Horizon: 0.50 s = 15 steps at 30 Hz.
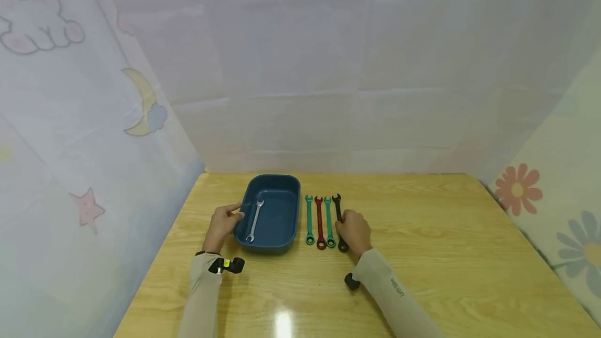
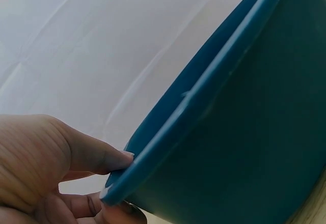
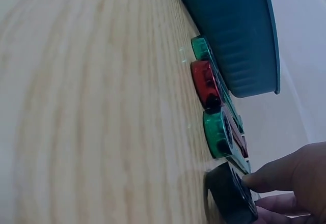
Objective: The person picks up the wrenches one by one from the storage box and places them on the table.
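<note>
On the left, a blue plastic basin (image 1: pixel 276 213) stands on the table. My left hand (image 1: pixel 222 225) pinches its left rim, the thumb on the inner side and fingers beneath the rim in the left wrist view. Inside the basin lies a silver open-end wrench (image 1: pixel 255 221). Beside the basin, two green wrenches (image 1: pixel 309 220) and a red wrench (image 1: pixel 320 223) lie in a row, ring ends toward me. A black wrench (image 1: pixel 337 206) ends the row at the right. My right hand (image 1: pixel 355 231) grips its shaft; its ring end (image 3: pixel 232 191) sits at the table surface.
The wooden table (image 1: pixel 446 254) runs on to the right of the wrenches. A pale cloth backdrop (image 1: pixel 328 93) rises at the table's far edge, and printed cloth walls stand at both sides.
</note>
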{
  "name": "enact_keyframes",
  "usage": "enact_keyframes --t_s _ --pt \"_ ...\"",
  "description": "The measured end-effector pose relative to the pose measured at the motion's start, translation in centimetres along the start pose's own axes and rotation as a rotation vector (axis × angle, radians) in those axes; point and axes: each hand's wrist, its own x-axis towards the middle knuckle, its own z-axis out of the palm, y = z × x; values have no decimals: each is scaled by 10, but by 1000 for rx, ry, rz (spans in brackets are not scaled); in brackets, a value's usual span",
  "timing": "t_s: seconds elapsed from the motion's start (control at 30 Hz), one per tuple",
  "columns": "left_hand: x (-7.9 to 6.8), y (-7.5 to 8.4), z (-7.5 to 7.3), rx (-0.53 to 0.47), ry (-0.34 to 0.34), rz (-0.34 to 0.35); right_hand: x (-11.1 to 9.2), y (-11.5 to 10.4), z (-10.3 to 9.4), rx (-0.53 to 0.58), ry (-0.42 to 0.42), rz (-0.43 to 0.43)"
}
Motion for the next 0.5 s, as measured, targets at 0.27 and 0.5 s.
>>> enact_keyframes --t_s 0.27,0.5 --pt "0 0 0 -4 -8 -3 -2 -1 0 -38 -18 2" --pt "1 1 0 -17 -9 7 -1 -3 1 -59 -6 -1"
